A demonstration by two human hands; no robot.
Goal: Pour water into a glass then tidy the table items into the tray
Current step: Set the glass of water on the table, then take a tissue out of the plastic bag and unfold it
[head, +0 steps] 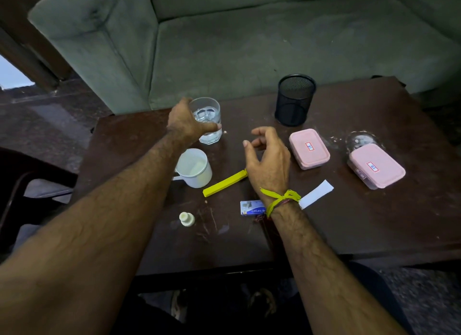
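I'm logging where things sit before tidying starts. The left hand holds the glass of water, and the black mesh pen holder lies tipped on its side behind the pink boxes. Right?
Not quite. The black mesh pen holder stands upright, open end up, as the head view shows. The rest holds: the left hand holds the glass of water, and the holder is behind the pink boxes.

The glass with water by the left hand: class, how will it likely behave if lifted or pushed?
The glass holds water, so it probably feels heavy for its size and could spill if tilted. Its clear, smooth wall looks rigid, breakable and perhaps slippery. Its faceted base sits flat on the table, so a push would likelier slide than roll it.
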